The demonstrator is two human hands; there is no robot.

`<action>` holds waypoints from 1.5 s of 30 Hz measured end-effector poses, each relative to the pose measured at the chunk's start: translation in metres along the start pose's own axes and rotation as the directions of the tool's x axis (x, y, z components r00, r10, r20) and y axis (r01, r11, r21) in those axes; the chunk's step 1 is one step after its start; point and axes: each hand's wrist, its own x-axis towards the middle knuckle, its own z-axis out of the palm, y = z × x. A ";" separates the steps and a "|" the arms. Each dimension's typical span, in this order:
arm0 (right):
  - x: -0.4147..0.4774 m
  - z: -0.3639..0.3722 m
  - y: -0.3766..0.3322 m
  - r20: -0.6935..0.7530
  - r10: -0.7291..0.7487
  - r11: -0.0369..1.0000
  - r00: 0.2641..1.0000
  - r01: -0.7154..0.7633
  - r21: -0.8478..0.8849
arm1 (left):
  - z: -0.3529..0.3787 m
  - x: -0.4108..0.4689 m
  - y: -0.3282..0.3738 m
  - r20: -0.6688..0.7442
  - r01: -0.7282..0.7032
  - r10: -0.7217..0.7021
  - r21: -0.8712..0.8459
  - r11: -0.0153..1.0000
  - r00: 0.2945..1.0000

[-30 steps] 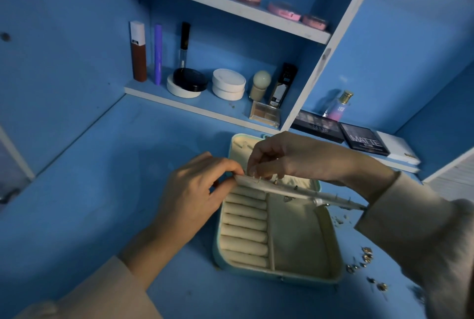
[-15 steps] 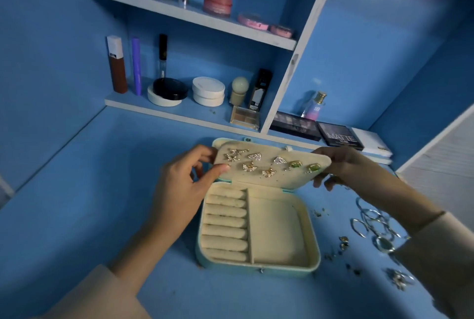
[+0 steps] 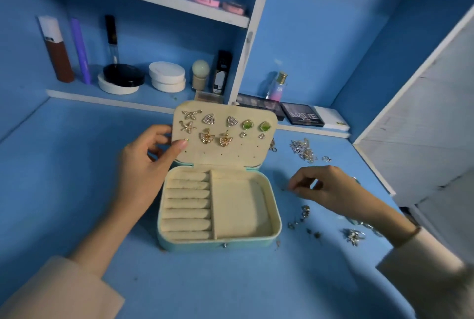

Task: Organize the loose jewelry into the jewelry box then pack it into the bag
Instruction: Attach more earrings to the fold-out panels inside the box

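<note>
A light-blue jewelry box (image 3: 275,218) with cream lining lies open on the blue desk. Its earring panel (image 3: 246,154) stands upright and carries several pairs of earrings (image 3: 223,128). My left hand (image 3: 146,164) holds the panel's left edge between thumb and fingers. My right hand (image 3: 325,186) is down on the desk to the right of the box, fingertips pinched together over a tiny piece that I cannot make out. Loose jewelry (image 3: 304,150) lies behind that hand, and more small pieces (image 3: 304,216) lie in front of it. No bag is in view.
Shelves behind the box hold cosmetics: compacts (image 3: 166,78), bottles (image 3: 57,49), a perfume bottle (image 3: 277,86) and eyeshadow palettes (image 3: 301,114). A white-edged side panel (image 3: 384,144) bounds the desk on the right. Rings (image 3: 354,235) lie near my right wrist.
The earring panel has gone from lying flat over the box to standing upright. My right hand let go of it and dropped to the desk on the right. My left hand still holds its left edge.
</note>
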 end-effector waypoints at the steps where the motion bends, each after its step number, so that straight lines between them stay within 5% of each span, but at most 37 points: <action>1: -0.003 -0.001 0.000 0.007 -0.007 1.000 1.000 0.007 -0.019 | -0.001 0.001 -0.001 0.015 -0.012 0.012 0.013 1.000 1.000; 12: -0.033 -0.002 0.010 0.107 -0.106 0.982 0.989 0.121 -0.146 | -0.005 0.000 0.002 0.087 -0.028 0.025 0.034 0.999 0.996; 32: -0.034 0.021 0.007 -0.030 -0.118 0.926 0.992 0.099 -0.365 | -0.004 -0.001 0.000 0.051 -0.018 0.017 0.028 0.999 0.999; 45: 0.022 0.043 -0.055 -0.392 -0.294 0.955 0.872 0.252 -0.157 | 0.000 -0.002 0.001 0.053 0.014 -0.012 -0.022 1.000 0.999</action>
